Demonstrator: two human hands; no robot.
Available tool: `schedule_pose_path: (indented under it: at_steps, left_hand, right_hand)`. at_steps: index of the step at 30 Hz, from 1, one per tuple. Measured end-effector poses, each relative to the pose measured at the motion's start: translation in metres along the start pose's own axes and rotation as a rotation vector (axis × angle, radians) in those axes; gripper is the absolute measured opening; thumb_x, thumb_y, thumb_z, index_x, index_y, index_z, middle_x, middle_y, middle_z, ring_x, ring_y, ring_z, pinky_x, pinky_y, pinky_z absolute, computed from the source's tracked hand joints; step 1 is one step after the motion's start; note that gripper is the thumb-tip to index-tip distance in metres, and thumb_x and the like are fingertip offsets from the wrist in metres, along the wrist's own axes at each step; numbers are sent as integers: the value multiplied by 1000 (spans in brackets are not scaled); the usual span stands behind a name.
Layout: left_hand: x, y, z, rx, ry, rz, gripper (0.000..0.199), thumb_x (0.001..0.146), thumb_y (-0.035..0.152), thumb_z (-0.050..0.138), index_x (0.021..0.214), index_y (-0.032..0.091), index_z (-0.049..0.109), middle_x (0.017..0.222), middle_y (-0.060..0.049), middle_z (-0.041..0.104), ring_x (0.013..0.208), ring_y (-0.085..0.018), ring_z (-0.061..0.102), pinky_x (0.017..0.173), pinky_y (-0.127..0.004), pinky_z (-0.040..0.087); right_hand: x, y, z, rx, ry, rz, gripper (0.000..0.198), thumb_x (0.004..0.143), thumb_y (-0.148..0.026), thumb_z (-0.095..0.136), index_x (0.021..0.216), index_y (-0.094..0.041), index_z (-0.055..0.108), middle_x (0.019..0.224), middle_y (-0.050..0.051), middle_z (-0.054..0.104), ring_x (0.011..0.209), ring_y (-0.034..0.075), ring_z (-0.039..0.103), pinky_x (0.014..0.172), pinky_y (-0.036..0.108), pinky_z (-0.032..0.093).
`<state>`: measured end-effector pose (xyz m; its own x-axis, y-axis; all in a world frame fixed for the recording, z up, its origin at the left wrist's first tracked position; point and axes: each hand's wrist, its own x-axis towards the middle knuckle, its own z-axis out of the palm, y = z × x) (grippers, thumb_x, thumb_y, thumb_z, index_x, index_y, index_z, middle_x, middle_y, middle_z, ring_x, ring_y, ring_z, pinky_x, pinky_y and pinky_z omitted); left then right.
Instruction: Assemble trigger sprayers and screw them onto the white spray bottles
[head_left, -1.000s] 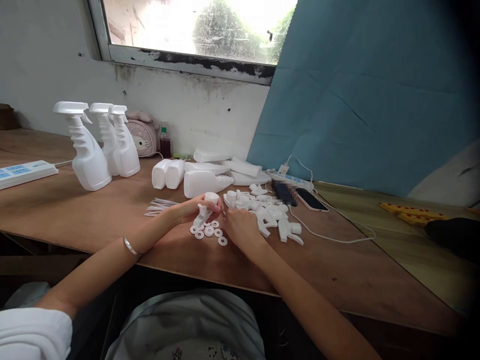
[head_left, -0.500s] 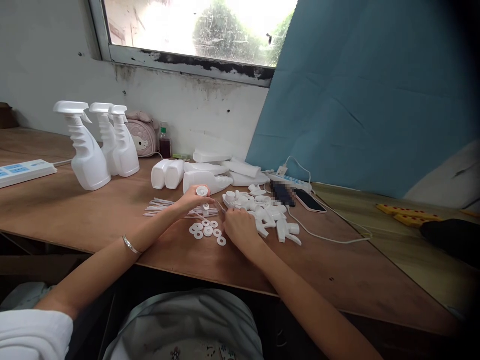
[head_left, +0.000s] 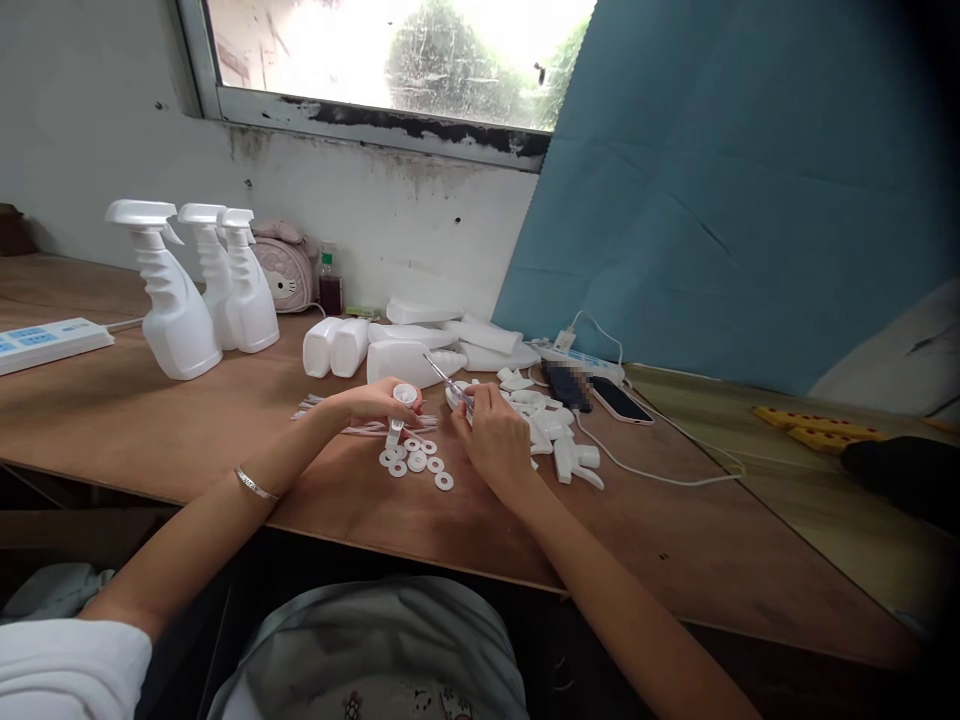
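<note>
Pinching a white spray head [head_left: 405, 394] between thumb and fingers, hollow collar facing up, the left hand [head_left: 377, 402] sits above the table [head_left: 337, 500], just behind a cluster of white washers [head_left: 417, 467]. Right hand [head_left: 495, 435]: fingers wrapped around the handle of a slim metal-shafted tool [head_left: 448, 378], its tip angled up and leftward, apart from the spray head. Loose spray heads [head_left: 551, 425] lie beside this hand; white bottles [head_left: 401, 365] lie on their sides behind both.
</note>
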<state>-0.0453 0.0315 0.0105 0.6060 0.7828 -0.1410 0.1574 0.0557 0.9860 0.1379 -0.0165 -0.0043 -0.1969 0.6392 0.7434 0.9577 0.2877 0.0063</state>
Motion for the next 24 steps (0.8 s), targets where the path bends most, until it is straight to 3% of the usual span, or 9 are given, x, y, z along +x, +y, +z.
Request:
schedule_pose_path:
  at_steps: [5, 9, 11, 13, 17, 24]
  left_hand:
    - [2, -1, 4, 63, 43, 98, 22, 54, 16, 68, 63, 13, 49, 66, 1, 53, 66, -12, 54, 59, -25, 46]
    - [6, -5, 6, 244, 133, 218, 20, 57, 20, 66, 63, 13, 48, 57, 4, 44, 56, -8, 44, 52, -20, 36]
    - [8, -8, 7, 369, 190, 278, 21, 59, 23, 65, 62, 13, 46, 58, 5, 41, 55, -7, 40, 51, -20, 32]
    - [10, -11, 6, 495, 261, 352, 25, 59, 27, 67, 60, 13, 46, 61, 3, 42, 58, -8, 39, 53, -21, 32]
    - [14, -14, 6, 632, 387, 469, 32, 62, 38, 67, 58, 13, 48, 66, 2, 42, 62, -10, 41, 59, -23, 34]
    - [14, -14, 9, 600, 414, 483, 23, 61, 28, 64, 56, 13, 48, 66, 3, 41, 59, -9, 41, 58, -22, 33]
  right_hand:
    - [2, 1, -9, 432, 167, 48, 11, 83, -25, 48, 84, -17, 56, 77, 3, 57, 61, 12, 53, 56, 25, 42]
    - [-2, 8, -15, 681, 388, 125, 10, 84, -26, 49, 90, -21, 56, 78, 1, 58, 61, 11, 55, 57, 26, 46]
    - [-5, 13, -14, 713, 501, 45, 12, 85, -24, 48, 95, -22, 53, 77, 1, 59, 57, 11, 55, 53, 26, 46]
    - [-8, 16, -11, 697, 566, -137, 15, 84, -21, 49, 98, -23, 49, 75, 1, 60, 56, 12, 57, 50, 26, 47]
    - [-6, 14, -8, 582, 549, -496, 22, 80, -15, 51, 100, -22, 46, 66, 1, 61, 55, 13, 59, 49, 25, 49]
    - [-2, 6, -10, 458, 477, -560, 18, 76, -11, 52, 91, -19, 46, 59, 0, 60, 49, 11, 57, 45, 21, 47]
